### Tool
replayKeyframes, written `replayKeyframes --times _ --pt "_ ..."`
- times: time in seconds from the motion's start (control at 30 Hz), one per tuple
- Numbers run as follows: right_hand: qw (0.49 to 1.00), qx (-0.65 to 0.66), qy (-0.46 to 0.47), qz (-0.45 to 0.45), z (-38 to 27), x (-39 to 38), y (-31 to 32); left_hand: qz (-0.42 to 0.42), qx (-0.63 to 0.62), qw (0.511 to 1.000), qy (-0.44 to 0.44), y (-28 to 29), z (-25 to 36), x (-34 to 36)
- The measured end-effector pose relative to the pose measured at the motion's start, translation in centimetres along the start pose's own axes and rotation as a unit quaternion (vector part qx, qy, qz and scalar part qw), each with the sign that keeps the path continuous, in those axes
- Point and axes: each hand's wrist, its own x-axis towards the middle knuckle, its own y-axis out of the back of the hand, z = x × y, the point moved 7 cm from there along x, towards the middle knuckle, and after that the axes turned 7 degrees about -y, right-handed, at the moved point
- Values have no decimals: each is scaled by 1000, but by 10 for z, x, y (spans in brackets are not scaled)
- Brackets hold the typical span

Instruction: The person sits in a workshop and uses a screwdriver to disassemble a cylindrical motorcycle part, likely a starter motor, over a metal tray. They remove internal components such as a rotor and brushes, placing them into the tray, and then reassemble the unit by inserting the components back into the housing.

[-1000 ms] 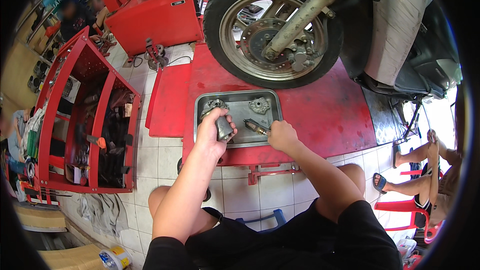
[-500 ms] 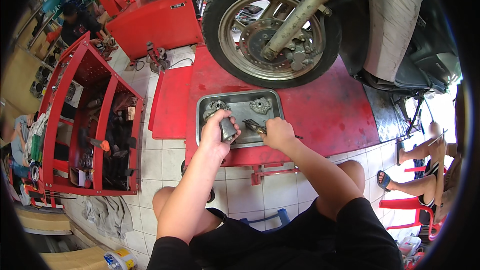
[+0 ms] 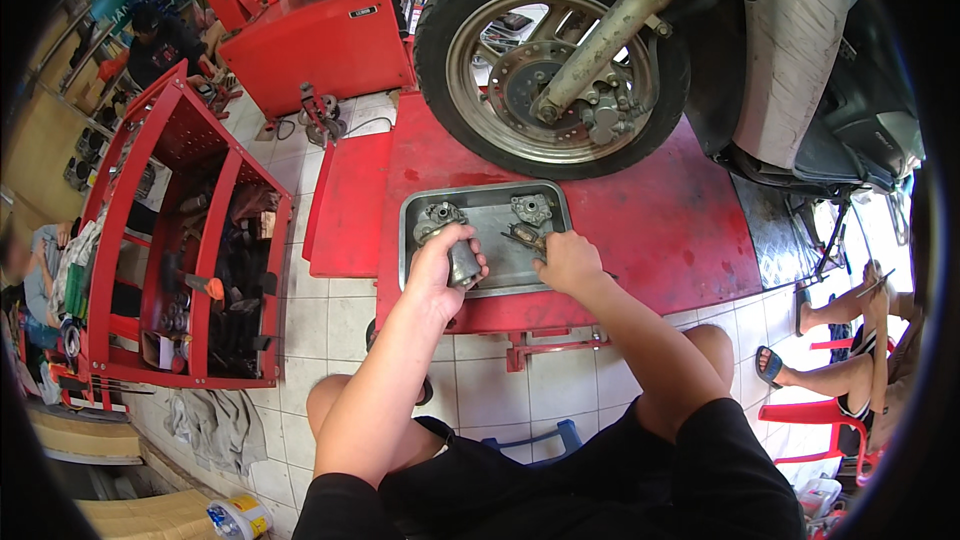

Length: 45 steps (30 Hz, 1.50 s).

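My left hand (image 3: 440, 265) is closed round a grey metal cylinder (image 3: 463, 268), held tilted over the left side of a shallow metal tray (image 3: 490, 208). A cast metal part (image 3: 440, 214) shows just beyond those fingers; whether it joins the cylinder I cannot tell. Over the tray's right side, my right hand (image 3: 572, 262) grips a slim dark piece with a tan middle (image 3: 522, 234) and narrow ends. Its exact kind is unclear, since the fingers cover part of it. Beyond it in the tray lies a second cast metal part (image 3: 531, 208) with a round hole.
The tray rests on a red platform (image 3: 660, 240), below a motorbike's front wheel (image 3: 470, 130). A red tool rack (image 3: 225, 270) stands at left, with a grey cloth (image 3: 215, 430) on the floor. Other people sit at far left and right, one near a red chair (image 3: 820, 412).
The dark piece in my right hand has turned, and that hand has shifted slightly right. My left hand keeps its grip on the cylinder. The whole view has shifted a little.
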Motion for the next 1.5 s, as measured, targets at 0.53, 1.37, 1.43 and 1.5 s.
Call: replayKeyframes --times 0.53,1.37,1.43,1.5 --pt "992 85 27 93 47 -54 90 -42 686 685 -240 -13 -26 53" --pt "991 50 57 114 76 -67 104 -127 855 455 -213 -88 -69 49" --pt "991 47 59 114 74 -68 103 -110 845 474 -223 -86 -68 49" --pt "990 44 63 115 72 -68 101 -104 845 479 -216 -83 -67 48"
